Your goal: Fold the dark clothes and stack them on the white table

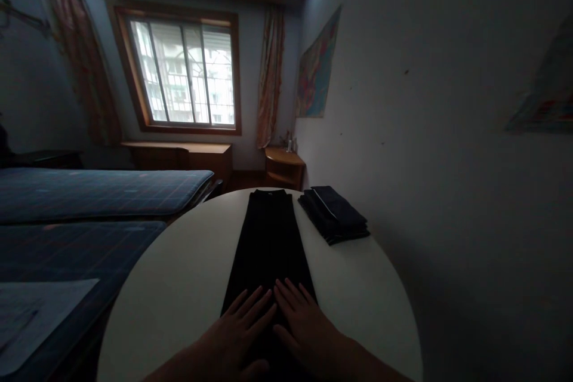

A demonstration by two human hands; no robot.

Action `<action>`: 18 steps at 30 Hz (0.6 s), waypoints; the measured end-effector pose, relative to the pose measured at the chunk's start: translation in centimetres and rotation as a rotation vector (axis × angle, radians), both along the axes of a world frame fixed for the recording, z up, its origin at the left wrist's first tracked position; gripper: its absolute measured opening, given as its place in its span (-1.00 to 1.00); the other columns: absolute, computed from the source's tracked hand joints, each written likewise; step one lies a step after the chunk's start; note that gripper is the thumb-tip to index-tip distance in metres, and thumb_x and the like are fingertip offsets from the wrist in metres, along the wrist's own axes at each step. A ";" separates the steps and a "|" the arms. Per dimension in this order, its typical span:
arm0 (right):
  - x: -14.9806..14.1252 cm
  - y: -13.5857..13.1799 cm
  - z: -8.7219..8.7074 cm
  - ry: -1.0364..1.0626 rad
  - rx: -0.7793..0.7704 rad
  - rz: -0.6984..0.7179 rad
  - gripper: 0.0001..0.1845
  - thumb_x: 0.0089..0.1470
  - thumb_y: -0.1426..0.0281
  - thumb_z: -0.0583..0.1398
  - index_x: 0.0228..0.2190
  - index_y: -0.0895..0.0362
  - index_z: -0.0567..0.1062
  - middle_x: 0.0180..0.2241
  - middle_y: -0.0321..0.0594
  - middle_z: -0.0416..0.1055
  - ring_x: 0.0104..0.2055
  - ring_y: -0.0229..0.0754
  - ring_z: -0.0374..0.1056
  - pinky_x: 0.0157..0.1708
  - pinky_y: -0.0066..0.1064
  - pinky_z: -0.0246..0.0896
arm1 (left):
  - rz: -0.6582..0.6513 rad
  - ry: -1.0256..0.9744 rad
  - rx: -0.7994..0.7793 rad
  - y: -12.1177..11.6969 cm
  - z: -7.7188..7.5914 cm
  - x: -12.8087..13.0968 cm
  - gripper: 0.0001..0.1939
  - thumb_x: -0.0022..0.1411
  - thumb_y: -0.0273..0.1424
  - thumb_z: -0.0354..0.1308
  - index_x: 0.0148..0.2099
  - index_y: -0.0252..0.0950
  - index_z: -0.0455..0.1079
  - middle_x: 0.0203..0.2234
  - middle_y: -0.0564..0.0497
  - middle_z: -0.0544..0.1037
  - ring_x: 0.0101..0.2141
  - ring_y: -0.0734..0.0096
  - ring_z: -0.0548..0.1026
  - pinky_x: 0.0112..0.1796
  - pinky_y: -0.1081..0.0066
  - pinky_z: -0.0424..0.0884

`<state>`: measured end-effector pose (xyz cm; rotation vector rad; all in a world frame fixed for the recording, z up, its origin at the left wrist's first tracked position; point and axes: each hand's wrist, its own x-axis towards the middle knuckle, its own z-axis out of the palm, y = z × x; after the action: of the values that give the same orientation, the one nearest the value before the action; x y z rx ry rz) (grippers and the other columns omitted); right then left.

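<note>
A long black garment (270, 245), folded into a narrow strip, lies flat on a round white table (179, 268). It looks like a pair of trousers, with its band at the far end and its near part beneath my hands. My left hand (237, 328) rests flat on the garment's left side, fingers stretched out and slightly apart. On the right side my right hand (307, 322) also lies flat, its fingers extended and the thumb pointing inward. Neither hand grips the cloth. The garment's near end is hidden by my hands and the dim light.
A stack of folded dark clothes (333, 215) sits at the table's right rear, close to the wall (430, 161). Beds with blue plaid mattresses (89, 191) stand to the left, and a white sheet (40, 316) lies on the nearer one. A corner cabinet (285, 158) stands behind the table.
</note>
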<state>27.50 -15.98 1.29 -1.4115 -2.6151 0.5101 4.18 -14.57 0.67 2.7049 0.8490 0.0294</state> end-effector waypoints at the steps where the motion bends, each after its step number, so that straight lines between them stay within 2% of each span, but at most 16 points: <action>1: 0.0 -0.7 -0.1 -0.001 -0.004 0.010 -0.25 0.32 0.04 -0.07 0.35 0.19 -0.06 0.39 -0.07 -0.24 0.42 0.07 -0.31 0.36 0.05 -0.31 | -0.027 -0.007 -0.011 -0.4 -0.4 -0.2 -0.12 0.33 0.00 0.01 0.44 -0.05 -0.46 0.40 -0.04 -0.32 0.36 -0.07 -0.28 0.27 -0.19 -0.16; 3: 0.2 -2.0 -0.4 0.004 -0.002 0.035 -0.23 0.30 0.04 -0.04 0.35 0.19 -0.08 0.39 -0.07 -0.27 0.42 0.08 -0.33 0.36 0.08 -0.31 | -0.073 -0.023 -0.028 -1.0 -1.1 -0.4 -0.14 0.33 0.00 0.02 0.45 -0.06 -0.39 0.40 -0.07 -0.28 0.35 -0.13 -0.25 0.25 -0.24 -0.15; 6: 0.7 -3.4 -1.2 0.033 0.028 0.105 -0.20 0.28 0.03 0.02 0.36 0.15 -0.09 0.38 -0.07 -0.26 0.42 0.08 -0.33 0.35 0.08 -0.29 | -0.110 -0.024 -0.039 -1.9 -1.2 -0.6 -0.24 0.38 -0.16 0.02 0.45 -0.06 -0.29 0.40 -0.10 -0.21 0.35 -0.12 -0.20 0.24 -0.24 -0.10; 9: 1.5 -4.4 -1.7 0.046 0.060 0.191 -0.16 0.24 0.03 0.09 0.35 0.13 -0.08 0.37 -0.03 -0.19 0.41 0.09 -0.27 0.34 0.07 -0.22 | -0.143 -0.059 -0.040 -3.5 0.6 -1.3 -0.23 0.33 -0.30 0.09 0.45 -0.04 -0.22 0.40 -0.08 -0.11 0.35 -0.03 -0.10 0.26 -0.15 -0.04; 11: 2.2 -5.0 -1.7 0.030 0.059 0.228 -0.19 0.23 0.11 0.13 0.35 0.12 -0.03 0.36 -0.02 -0.12 0.40 0.09 -0.19 0.33 0.02 -0.12 | -0.144 -0.125 -0.038 -4.7 2.3 -2.1 -0.28 0.30 -0.34 0.13 0.42 -0.02 -0.08 0.38 -0.04 0.03 0.33 0.07 0.04 0.27 -0.04 0.03; 14: 3.2 -6.0 -1.1 -0.009 0.053 0.224 -0.31 0.23 0.27 0.16 0.32 0.04 0.10 0.33 -0.06 0.02 0.36 0.07 -0.03 0.28 -0.07 0.05 | -0.120 -0.203 -0.027 -6.1 4.1 -3.4 -0.57 0.29 -0.39 0.13 0.19 -0.04 0.29 0.23 0.01 0.35 0.19 0.22 0.33 0.16 0.19 0.28; 16: 3.8 -6.6 -0.7 -0.045 0.065 0.197 -0.35 0.20 0.28 0.20 0.28 0.00 0.20 0.30 -0.07 0.11 0.33 0.09 0.06 0.24 -0.08 0.14 | -0.115 -0.224 0.021 -6.6 4.3 -4.0 -0.78 0.28 -0.41 0.15 -0.02 -0.10 0.38 0.04 0.04 0.51 0.01 0.32 0.46 0.02 0.32 0.39; 18: 4.2 -7.2 -0.6 -0.082 0.091 0.181 -0.34 0.14 0.22 0.26 0.24 -0.01 0.29 0.26 -0.05 0.21 0.29 0.14 0.13 0.18 -0.06 0.22 | -0.122 -0.223 0.108 -6.7 3.5 -4.4 -0.87 0.26 -0.42 0.18 -0.13 -0.14 0.37 -0.10 0.05 0.55 -0.13 0.37 0.50 -0.12 0.41 0.43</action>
<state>31.73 -23.16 0.69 -1.2004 -2.8083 0.3546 -0.19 -21.24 4.21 2.7802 0.6321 0.3532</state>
